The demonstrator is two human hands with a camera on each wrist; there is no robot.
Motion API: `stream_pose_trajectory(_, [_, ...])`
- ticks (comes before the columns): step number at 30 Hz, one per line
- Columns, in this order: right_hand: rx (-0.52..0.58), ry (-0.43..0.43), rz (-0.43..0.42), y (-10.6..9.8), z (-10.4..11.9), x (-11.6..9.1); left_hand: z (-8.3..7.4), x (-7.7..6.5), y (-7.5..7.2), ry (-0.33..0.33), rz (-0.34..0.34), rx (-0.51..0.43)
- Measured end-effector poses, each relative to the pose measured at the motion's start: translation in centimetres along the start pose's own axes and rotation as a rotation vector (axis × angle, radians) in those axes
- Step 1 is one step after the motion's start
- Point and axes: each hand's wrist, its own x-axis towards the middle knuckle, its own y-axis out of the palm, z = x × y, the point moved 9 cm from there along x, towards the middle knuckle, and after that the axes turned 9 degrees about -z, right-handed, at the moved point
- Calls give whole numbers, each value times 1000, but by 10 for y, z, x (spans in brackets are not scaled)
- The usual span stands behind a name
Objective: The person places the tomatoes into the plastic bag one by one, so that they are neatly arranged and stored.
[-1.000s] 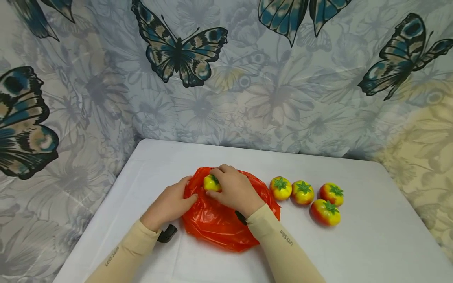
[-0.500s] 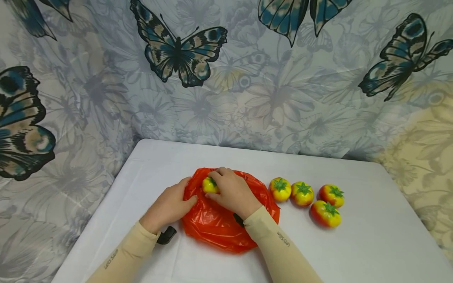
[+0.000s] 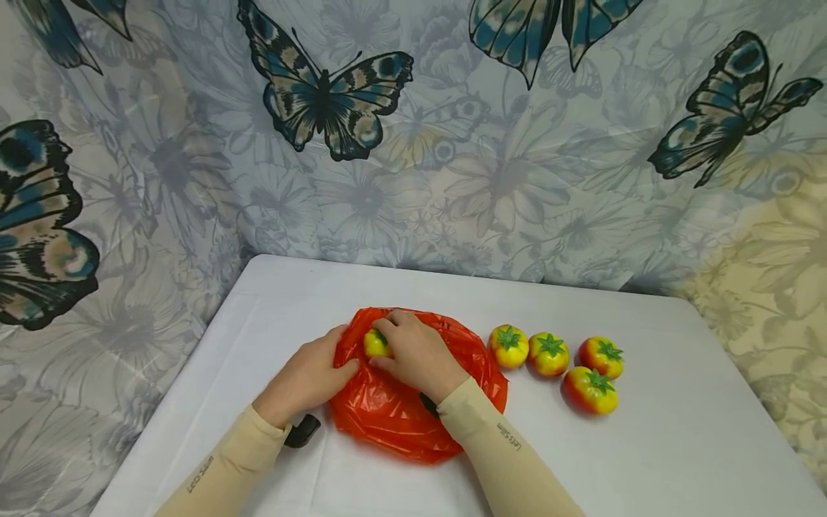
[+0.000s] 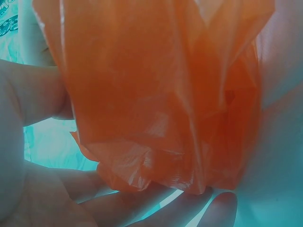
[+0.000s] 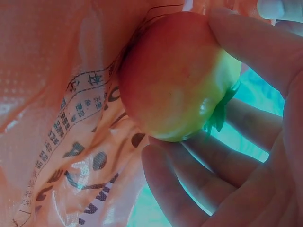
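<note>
A red plastic bag [image 3: 400,424] is held at its left side by the left hand [image 3: 306,377], thumb and fingers spread. By the right hand [image 3: 418,352], a round red-and-yellow fruit [image 5: 175,80] is gripped against the bag between thumb and curved fingers, green leafy top [image 5: 220,112] palmward.

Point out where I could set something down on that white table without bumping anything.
The white table is bare from the four fruits to its right edge, and in the back left corner beyond the left fingers. It's crowded around the red bag: left fingers grip it, right fingers hold another fruit there, and one of the four sits close by.
</note>
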Motion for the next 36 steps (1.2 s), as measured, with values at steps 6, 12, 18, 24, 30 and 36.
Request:
stream_pose_trajectory(6, [-10, 24, 5, -1, -7, -5, -6, 1, 5, 23, 5, 5])
stream_pose_trajectory(12, [4, 32, 2, -8, -14, -10, -7, 2, 11, 11, 22, 9])
stream_pose_trajectory(18, [8, 24, -74, -33, -28, -23, -8, 2, 14, 13, 38, 14])
stream_pose_trajectory(24, [-62, 68, -86, -56, -55, -45, -5, -1, 8, -6, 41, 34])
stream_pose_trajectory(30, [-108, 132, -99, -79, -94, -71, -2, -2, 7, -14, 54, 43])
stream_pose_trajectory(36, [-133, 208, -135, -96, -130, -91, -3, -3, 9, -4, 56, 52])
